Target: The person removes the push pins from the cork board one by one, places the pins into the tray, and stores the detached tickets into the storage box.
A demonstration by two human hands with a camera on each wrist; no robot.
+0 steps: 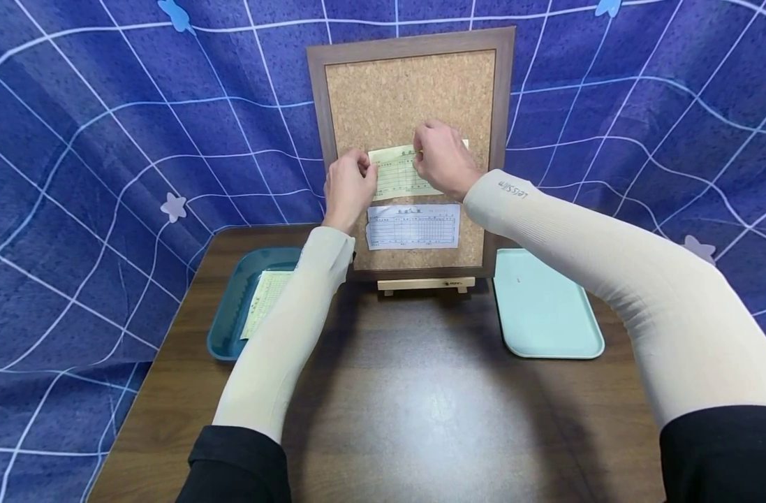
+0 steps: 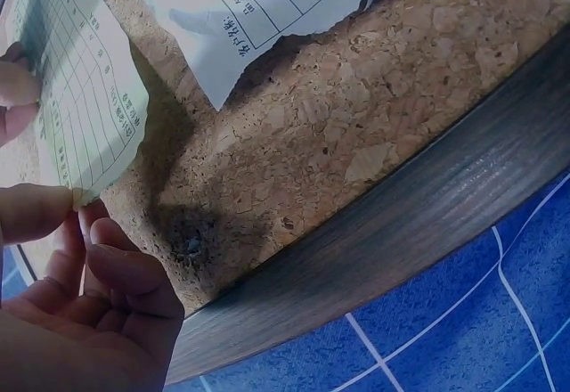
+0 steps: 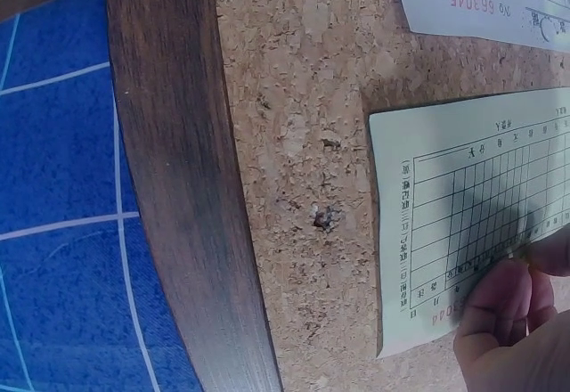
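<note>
A framed cork board (image 1: pixel 408 94) stands upright at the back of the table. My left hand (image 1: pixel 350 187) pinches the left edge of a pale yellow-green printed form (image 1: pixel 396 179) against the board. At the form's upper part, my right hand (image 1: pixel 444 159) has thumb and forefinger together on what looks like a small yellow push pin, mostly hidden by the fingers. In the left wrist view the form's lower edge (image 2: pixel 125 134) curls off the cork. Below it on the board hangs a white form (image 1: pixel 413 229) with a torn left edge.
On the left stands a dark teal tray (image 1: pixel 222 328) with more yellow-green forms (image 1: pixel 266 297) in it, partly behind my left arm. A mint tray (image 1: pixel 549 307) lies to the right. Under the board is a small wooden stand (image 1: pixel 426 283). A blue curtain (image 1: pixel 106 175) hangs behind.
</note>
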